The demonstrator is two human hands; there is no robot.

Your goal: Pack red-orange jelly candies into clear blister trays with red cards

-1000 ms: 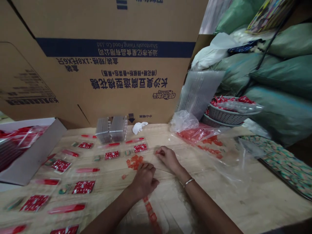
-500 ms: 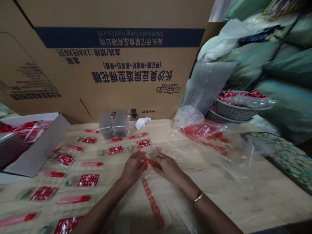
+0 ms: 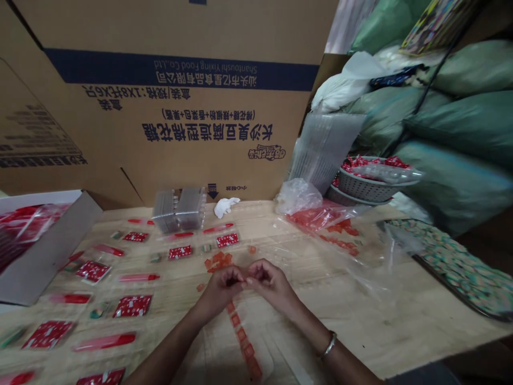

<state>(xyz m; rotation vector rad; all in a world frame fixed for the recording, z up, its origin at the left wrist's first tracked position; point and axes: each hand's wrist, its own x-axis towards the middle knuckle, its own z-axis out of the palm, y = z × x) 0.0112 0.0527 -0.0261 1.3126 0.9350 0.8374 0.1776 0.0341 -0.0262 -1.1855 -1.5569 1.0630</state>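
My left hand point(image 3: 222, 286) and my right hand point(image 3: 272, 283) meet at the fingertips above the table, both pinched closed. Whatever lies between the fingertips is too small and covered to make out. Below them a row of small orange-red squares point(image 3: 241, 335) runs toward me over a see-through sheet. Just beyond my left hand sits a loose heap of the same orange-red pieces point(image 3: 218, 261), and one single square point(image 3: 252, 249) lies apart, past my right hand. A bracelet circles my right wrist.
On the left lie see-through trays holding red tubes point(image 3: 106, 341) and red patterned packets point(image 3: 132, 306). A white box point(image 3: 52, 256) stands beyond. Stacked trays point(image 3: 180, 208) lean by a large carton point(image 3: 200, 160). At right are a bag of orange-red pieces point(image 3: 320, 219), baskets point(image 3: 368, 184) and a tray of green-beige pieces point(image 3: 452, 262).
Both hands have drawn back from the heap of orange-red pieces toward me and now meet at the fingertips. The camera view has shifted slightly to the right.
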